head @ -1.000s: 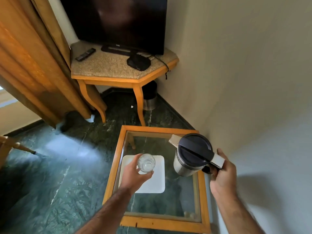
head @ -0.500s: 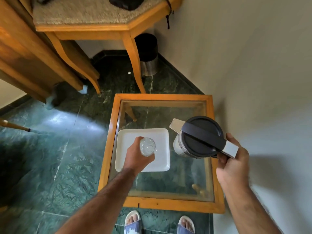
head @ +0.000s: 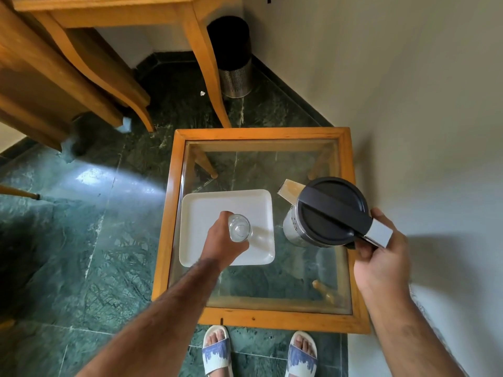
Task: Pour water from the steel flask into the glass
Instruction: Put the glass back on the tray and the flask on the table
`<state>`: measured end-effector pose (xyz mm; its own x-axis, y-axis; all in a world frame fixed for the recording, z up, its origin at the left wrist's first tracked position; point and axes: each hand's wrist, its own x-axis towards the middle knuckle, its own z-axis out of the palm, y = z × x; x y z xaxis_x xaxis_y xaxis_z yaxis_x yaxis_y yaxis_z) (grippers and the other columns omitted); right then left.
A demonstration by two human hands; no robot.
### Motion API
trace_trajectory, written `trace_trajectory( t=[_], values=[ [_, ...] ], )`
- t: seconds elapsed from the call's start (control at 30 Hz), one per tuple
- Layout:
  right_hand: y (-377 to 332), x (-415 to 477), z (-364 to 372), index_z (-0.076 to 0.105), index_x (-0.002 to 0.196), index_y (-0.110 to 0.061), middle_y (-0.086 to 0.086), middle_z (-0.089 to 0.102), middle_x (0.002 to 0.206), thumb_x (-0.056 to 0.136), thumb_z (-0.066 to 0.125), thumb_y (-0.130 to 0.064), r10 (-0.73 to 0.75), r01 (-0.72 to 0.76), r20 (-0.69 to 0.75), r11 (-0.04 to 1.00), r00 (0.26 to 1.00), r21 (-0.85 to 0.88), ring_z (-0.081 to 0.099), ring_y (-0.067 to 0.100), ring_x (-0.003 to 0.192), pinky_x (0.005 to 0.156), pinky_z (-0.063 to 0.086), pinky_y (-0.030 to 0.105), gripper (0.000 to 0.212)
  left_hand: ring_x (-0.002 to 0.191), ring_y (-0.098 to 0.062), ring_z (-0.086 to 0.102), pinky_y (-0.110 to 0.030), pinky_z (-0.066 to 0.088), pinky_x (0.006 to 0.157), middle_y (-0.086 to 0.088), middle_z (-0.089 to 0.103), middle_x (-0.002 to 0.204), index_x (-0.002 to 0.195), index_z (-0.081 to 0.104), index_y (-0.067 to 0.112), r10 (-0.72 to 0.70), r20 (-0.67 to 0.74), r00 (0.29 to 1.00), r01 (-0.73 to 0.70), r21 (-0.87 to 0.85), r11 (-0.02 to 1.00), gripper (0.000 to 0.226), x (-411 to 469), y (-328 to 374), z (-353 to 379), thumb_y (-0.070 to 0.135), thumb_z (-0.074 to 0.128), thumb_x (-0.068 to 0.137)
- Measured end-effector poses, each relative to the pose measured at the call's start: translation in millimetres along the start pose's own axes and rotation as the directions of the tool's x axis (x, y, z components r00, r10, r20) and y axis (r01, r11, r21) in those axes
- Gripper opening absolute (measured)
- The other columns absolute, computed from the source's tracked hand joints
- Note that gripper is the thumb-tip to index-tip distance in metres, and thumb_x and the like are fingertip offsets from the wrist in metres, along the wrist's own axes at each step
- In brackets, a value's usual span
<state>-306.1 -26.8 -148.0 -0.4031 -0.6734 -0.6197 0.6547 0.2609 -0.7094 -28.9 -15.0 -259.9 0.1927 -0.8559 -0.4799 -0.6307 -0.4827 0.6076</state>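
Note:
A clear glass (head: 239, 228) is gripped by my left hand (head: 221, 242) above the white square tray (head: 206, 210); whether it touches the tray I cannot tell. To its right is the steel flask (head: 328, 212), seen from above with a black lid and a steel spout pointing to the back left. My right hand (head: 379, 255) is closed around the flask's handle at the right side. The flask's steel body shows below the lid over the glass table top.
The low table (head: 261, 321) has a wooden frame and a glass top, close to the wall on the right. A steel bin (head: 234, 77) stands in the corner behind it. A larger wooden table (head: 109, 14) is at the back left. My sandalled feet (head: 217, 349) are at the table's front edge.
The view has tilted downward, so the television went out of sight and my feet came in. Both hands keep their hold on the glass and the flask.

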Motion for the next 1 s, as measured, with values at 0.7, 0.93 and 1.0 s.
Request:
trace_trajectory(
  t=[0.7,0.93,1.0],
  values=[
    [16,0,-4,0.063,0.081,-0.020,-0.011,0.055,0.050,0.104,0.052,-0.010,0.036,-0.035,0.037,0.999,0.999,-0.028,0.054,0.002,0.046,0.048,0.046,0.014,0.028,0.104,-0.015,0.055,-0.027,0.049,0.086,0.001,0.064,0.127,0.128,0.049,0.024,0.039,-0.004,0.999,-0.039,0.041,0.998,0.075,5,-2,12,0.016,0.091,0.066],
    [21,8,-14,0.077,0.057,-0.023,-0.013,0.056,0.050,0.103,0.052,-0.009,0.001,0.002,0.076,0.999,0.997,-0.045,0.055,0.001,0.048,0.048,0.043,0.013,0.055,0.103,-0.013,0.054,-0.032,0.051,0.090,0.001,0.064,0.127,0.128,0.048,0.026,0.064,-0.024,0.998,-0.062,0.068,0.996,0.075,8,0,18,0.021,0.090,0.067],
    [22,11,-17,0.079,0.058,-0.025,-0.014,0.058,0.052,0.103,0.053,-0.010,-0.020,0.026,0.095,0.997,0.995,-0.069,0.058,0.001,0.050,0.049,0.045,0.014,0.054,0.105,-0.014,0.055,-0.032,0.051,0.091,0.000,0.063,0.130,0.129,0.046,0.026,0.047,-0.020,0.999,-0.045,0.076,0.996,0.076,9,1,18,0.021,0.090,0.068]
  ],
)
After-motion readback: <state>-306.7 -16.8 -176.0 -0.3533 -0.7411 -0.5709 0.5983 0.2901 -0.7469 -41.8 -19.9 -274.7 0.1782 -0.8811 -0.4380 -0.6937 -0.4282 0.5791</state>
